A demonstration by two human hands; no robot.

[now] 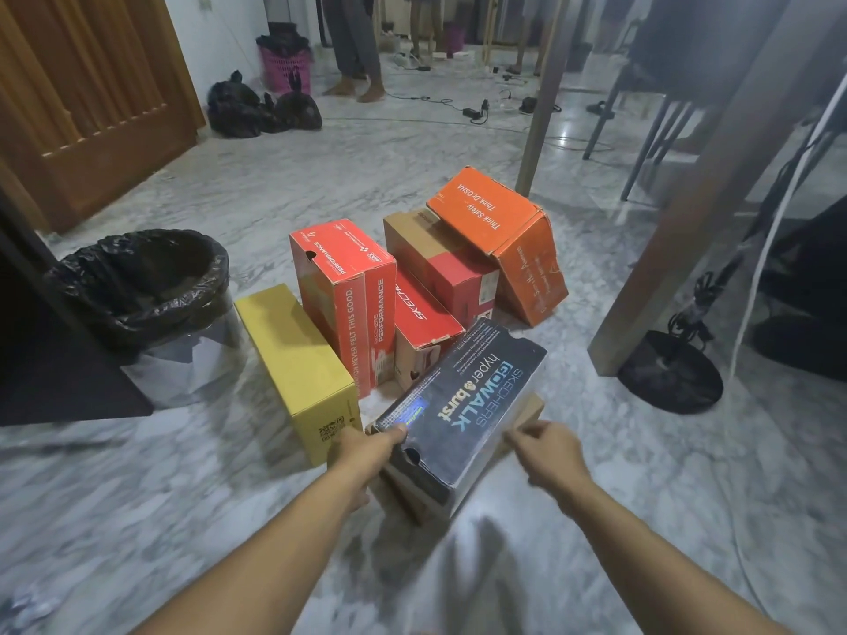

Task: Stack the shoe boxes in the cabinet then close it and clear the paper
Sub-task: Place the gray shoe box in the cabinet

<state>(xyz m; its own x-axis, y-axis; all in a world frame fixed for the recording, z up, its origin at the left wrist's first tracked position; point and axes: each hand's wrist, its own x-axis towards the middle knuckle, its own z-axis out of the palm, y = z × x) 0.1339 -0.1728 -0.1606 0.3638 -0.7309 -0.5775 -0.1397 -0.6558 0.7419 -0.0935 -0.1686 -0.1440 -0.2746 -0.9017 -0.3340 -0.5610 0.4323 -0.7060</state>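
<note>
Both forearms reach forward. Left hand (366, 446) is clamped on the near-left corner of the black shoe box (458, 414); right hand (545, 451) sits at its right edge, fingers curled, contact probably light, view blurred. Box lies between the hands, long axis running away and to the right, atop a brown box (527, 412). Other boxes stand just beyond.

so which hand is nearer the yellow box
Left. The left hand grips the near left corner of the dark Skechers box, right beside the yellow box. The right hand is at the dark box's far side, away from it.
</note>
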